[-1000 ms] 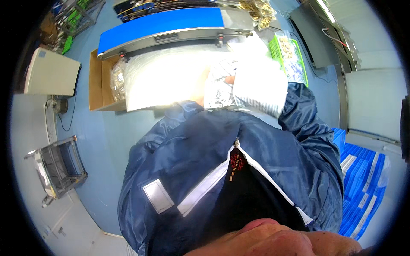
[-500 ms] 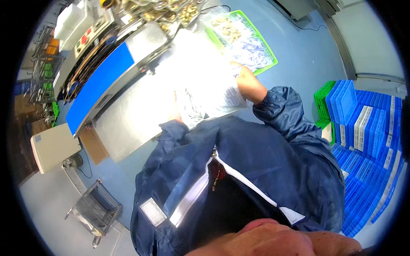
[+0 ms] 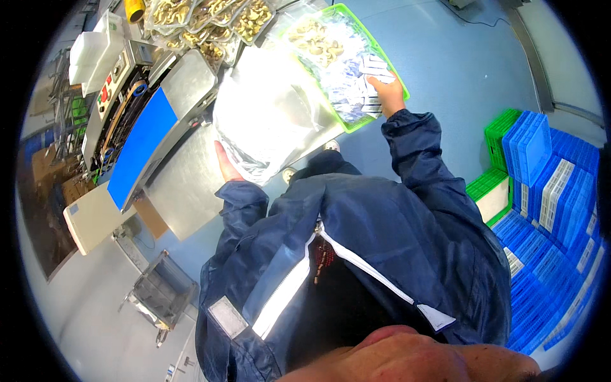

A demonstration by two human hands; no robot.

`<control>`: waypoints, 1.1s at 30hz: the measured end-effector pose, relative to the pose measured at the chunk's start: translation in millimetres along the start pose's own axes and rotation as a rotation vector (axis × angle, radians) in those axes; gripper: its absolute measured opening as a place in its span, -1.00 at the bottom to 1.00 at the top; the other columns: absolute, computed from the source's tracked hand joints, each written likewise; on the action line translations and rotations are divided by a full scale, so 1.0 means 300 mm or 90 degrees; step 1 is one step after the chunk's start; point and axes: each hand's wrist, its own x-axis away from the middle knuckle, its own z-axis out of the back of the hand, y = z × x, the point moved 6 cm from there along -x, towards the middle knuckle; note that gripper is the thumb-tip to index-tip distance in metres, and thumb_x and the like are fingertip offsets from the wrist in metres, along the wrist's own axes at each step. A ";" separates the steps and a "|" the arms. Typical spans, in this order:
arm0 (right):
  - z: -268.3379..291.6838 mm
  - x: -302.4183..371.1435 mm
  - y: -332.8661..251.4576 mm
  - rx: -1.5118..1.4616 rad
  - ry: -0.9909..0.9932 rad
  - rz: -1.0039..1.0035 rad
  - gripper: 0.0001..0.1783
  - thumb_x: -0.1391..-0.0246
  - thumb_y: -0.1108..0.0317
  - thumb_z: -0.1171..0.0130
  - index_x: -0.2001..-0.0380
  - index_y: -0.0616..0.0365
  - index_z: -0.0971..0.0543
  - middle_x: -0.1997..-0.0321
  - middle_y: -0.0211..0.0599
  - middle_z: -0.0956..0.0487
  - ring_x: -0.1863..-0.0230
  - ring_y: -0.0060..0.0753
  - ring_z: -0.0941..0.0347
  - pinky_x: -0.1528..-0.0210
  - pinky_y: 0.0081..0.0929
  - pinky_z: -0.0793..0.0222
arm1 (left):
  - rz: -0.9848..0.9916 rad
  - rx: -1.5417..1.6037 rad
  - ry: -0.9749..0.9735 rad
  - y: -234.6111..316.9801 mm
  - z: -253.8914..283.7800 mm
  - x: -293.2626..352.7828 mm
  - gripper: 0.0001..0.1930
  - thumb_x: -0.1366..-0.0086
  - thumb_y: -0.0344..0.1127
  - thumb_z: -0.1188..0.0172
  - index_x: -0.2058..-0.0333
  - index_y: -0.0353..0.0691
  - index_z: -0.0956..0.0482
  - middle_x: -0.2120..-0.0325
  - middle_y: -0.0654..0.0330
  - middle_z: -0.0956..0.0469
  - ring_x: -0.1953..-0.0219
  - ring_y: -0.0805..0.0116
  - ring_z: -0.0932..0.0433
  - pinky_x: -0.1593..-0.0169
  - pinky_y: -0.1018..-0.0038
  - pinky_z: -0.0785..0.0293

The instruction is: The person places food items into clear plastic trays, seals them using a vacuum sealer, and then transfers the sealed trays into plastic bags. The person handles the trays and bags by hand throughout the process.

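A clear plastic bag, bright with glare, lies across the near end of the metal table with white sachets gathered in its lower end. My left hand grips the bag at its lower left side; part of the fingers is hidden by it. To the right, my right hand is over a green basket, its fingers closed on a few striped white sachets. More blue-and-white sachets fill the basket, beside a clear bag of pale dried slices.
A machine with a blue panel runs along the table's left. Clear packs of dried slices crowd the far end, near white containers. Blue crates and green crates are stacked at right. A metal-framed stand is at lower left.
My right hand has left the plastic bag and moved right into the green basket, onto the sachets. My left hand has shifted left with the bag. The view has shifted slightly.
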 end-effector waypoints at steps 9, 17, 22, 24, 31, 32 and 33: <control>-0.007 0.079 -0.145 0.497 0.049 0.010 -0.19 -0.12 -0.02 -0.19 -0.18 0.48 -0.30 -0.12 0.16 -0.47 -0.17 0.07 -0.38 -0.20 -0.24 -0.23 | -0.123 -0.058 -0.003 0.116 -0.164 0.070 -0.19 -0.34 0.37 0.21 -0.33 -0.15 -0.15 -0.28 0.07 -0.25 -0.22 -0.01 -0.33 -0.24 0.15 -0.27; -0.650 0.653 -0.761 0.235 -0.583 0.241 -0.08 0.02 0.24 -0.41 -0.33 0.27 -0.17 -0.27 -0.07 -0.38 -0.33 -0.27 -0.21 -0.32 -0.38 -0.11 | -0.172 0.132 -0.301 0.325 -0.337 0.036 -0.25 -0.24 0.43 0.03 -0.10 -0.12 -0.39 0.18 0.20 -0.46 0.13 0.27 -0.46 -0.02 0.22 -0.45; -0.811 0.695 -0.749 0.121 -0.560 0.178 -0.37 -0.10 0.36 -0.28 -0.22 0.26 -0.35 -0.14 -0.22 -0.50 -0.10 -0.44 -0.40 -0.13 -0.48 -0.31 | -0.321 -0.061 -0.281 0.329 -0.314 0.086 -0.15 -0.27 0.39 0.05 -0.37 0.00 -0.06 -0.32 0.17 -0.18 -0.34 0.19 -0.14 -0.38 0.16 -0.03; -0.794 0.736 -0.770 0.099 -0.544 0.190 -0.55 -0.19 0.34 -0.17 -0.11 0.29 -0.45 -0.02 -0.29 -0.56 -0.01 -0.50 -0.43 -0.06 -0.49 -0.35 | -0.398 -0.132 -0.197 0.396 -0.147 0.092 -0.01 -0.19 0.29 -0.19 -0.38 -0.14 0.05 -0.36 0.15 -0.09 -0.37 0.17 -0.09 -0.41 0.19 0.05; -0.783 0.739 -0.629 0.177 -0.584 0.030 -0.56 -0.21 0.20 -0.18 -0.06 0.24 -0.48 0.03 -0.33 -0.56 0.02 -0.53 -0.44 -0.08 -0.51 -0.34 | -0.180 -0.369 -0.304 0.370 0.012 0.233 -0.64 -0.21 -0.34 -0.30 0.03 -0.31 -0.52 0.18 0.15 -0.61 0.13 0.35 -0.58 -0.01 0.42 -0.45; -0.776 0.726 -0.594 0.207 -0.537 0.023 -0.55 -0.20 0.19 -0.20 -0.06 0.23 -0.47 0.04 -0.32 -0.56 0.06 -0.52 -0.46 -0.04 -0.53 -0.36 | -0.209 -0.291 -0.303 0.354 -0.005 0.273 -0.69 -0.32 -0.33 -0.18 0.01 -0.33 -0.48 0.20 0.13 -0.60 0.11 0.32 -0.57 0.04 0.37 -0.52; -0.762 0.695 -0.558 0.200 -0.492 0.023 -0.53 -0.18 0.19 -0.22 -0.07 0.22 -0.46 0.04 -0.30 -0.56 0.08 -0.52 -0.47 -0.02 -0.55 -0.38 | -0.175 -0.211 -0.272 0.340 -0.023 0.295 -0.70 -0.35 -0.31 -0.16 0.02 -0.33 -0.47 0.22 0.11 -0.60 0.14 0.31 -0.59 0.09 0.35 -0.56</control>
